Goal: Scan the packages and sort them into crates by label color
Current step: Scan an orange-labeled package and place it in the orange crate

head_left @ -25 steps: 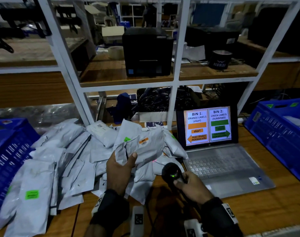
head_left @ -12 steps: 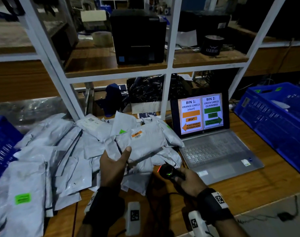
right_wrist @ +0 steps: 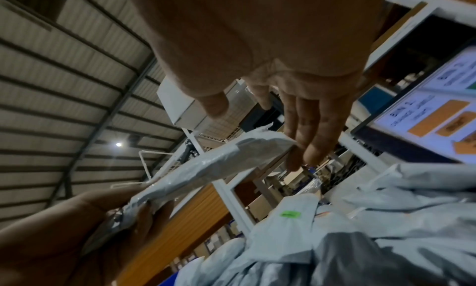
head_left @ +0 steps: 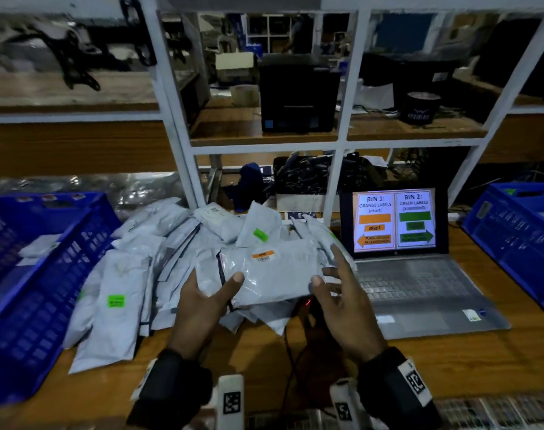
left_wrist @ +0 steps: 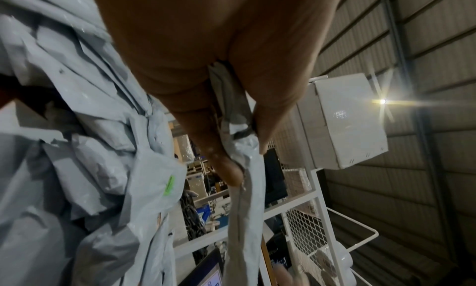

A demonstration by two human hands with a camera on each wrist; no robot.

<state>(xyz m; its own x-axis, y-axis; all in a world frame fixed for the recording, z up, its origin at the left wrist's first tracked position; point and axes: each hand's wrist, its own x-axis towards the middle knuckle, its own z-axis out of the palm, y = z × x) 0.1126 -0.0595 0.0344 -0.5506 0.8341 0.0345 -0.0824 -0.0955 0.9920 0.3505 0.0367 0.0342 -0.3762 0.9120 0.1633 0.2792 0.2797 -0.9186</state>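
Observation:
My left hand (head_left: pixel 202 305) grips the left end of a grey plastic package (head_left: pixel 276 274), thumb on top, above the pile. The package lies nearly flat, its orange label (head_left: pixel 262 254) facing up. In the left wrist view the package (left_wrist: pixel 242 209) is pinched between thumb and fingers of that hand (left_wrist: pixel 219 66). My right hand (head_left: pixel 342 293) is open, its straight fingers (right_wrist: pixel 309 144) at the package's right end (right_wrist: pixel 219 164). The black scanner (head_left: pixel 311 308) lies on the table under my right hand, mostly hidden, showing a red light.
A heap of grey packages (head_left: pixel 124 274), some with green labels, covers the table's left half. Blue crates stand at the left (head_left: pixel 47 274) and the right (head_left: pixel 512 243). An open laptop (head_left: pixel 419 290) shows the bin guide. White shelving (head_left: pixel 339 144) rises behind.
My right hand has let go of the scanner and risen, open, to the package's right end. My left hand has turned the package flatter, label up.

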